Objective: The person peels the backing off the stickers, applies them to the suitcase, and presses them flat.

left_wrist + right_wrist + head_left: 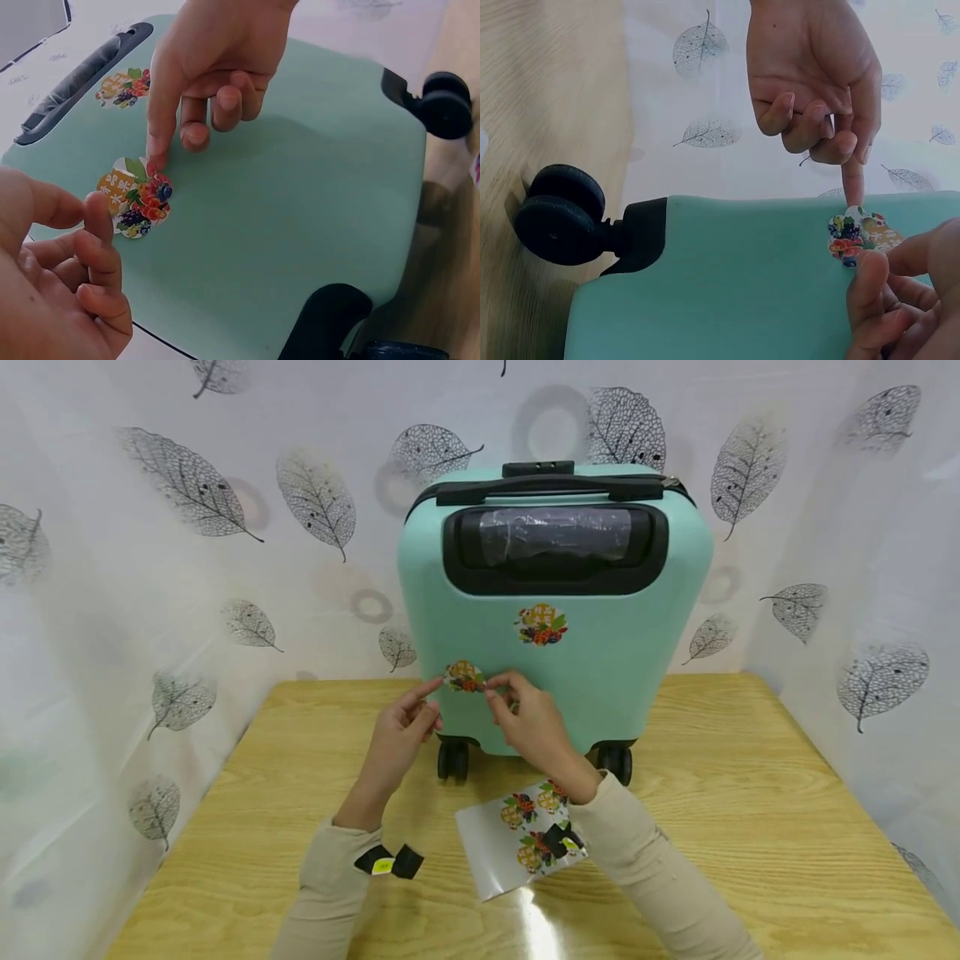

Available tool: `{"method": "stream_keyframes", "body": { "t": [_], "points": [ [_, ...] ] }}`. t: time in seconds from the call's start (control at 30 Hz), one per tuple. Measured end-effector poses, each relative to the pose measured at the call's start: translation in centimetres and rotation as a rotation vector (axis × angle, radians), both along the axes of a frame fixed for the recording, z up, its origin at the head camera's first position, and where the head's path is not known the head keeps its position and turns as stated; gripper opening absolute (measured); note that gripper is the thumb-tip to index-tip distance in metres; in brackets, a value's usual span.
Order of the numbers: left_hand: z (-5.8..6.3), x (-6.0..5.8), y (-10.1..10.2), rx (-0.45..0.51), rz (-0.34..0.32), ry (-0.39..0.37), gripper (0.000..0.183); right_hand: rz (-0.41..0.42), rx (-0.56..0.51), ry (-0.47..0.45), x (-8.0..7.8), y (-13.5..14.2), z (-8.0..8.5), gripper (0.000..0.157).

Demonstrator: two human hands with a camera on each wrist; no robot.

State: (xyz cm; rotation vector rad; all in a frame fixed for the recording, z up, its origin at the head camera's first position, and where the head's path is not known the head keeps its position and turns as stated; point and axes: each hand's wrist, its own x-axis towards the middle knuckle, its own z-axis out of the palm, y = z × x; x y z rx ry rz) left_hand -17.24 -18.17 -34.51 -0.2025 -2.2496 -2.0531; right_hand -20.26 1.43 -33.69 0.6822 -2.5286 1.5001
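Observation:
A round fruit-print sticker lies against the front of a mint-green suitcase, towards its lower left. My left hand reaches its left edge with a straight index finger, the other fingers bent loosely. On the opposite edge, the index fingertip of my right hand touches the sticker. In the left wrist view this right index finger points straight down onto the rim, the other fingers loosely bent away from it. The right wrist view shows the left index fingertip at the sticker's border.
A second fruit sticker is on the suitcase, higher and to the right. A glossy sticker sheet lies on the wooden table beneath my right forearm. The suitcase stands on black wheels before a leaf-patterned curtain.

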Motion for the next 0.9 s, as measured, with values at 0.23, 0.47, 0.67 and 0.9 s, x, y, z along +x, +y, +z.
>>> {"method": "stream_keyframes", "body": {
  "t": [0.23, 0.47, 0.67, 0.9],
  "points": [
    [0.0, 0.3, 0.0, -0.004, -0.023, 0.004, 0.042, 0.036, -0.06, -0.074, 0.5, 0.4, -0.1, 0.027],
    [0.0, 0.4, 0.0, -0.013, -0.029, 0.01, 0.043, 0.042, -0.087, -0.119, 0.7, 1.1, -0.2, 0.033],
    [0.2, 0.5, 0.0, 0.007, -0.023, 0.023, 0.042, 0.041, -0.097, -0.114, 0.6, 1.5, -0.5, 0.03],
    [0.3, 0.2, 0.0, -0.008, -0.025, 0.041, 0.035, 0.064, -0.067, -0.137, 0.6, 1.4, -0.1, 0.028]
  ]
}}
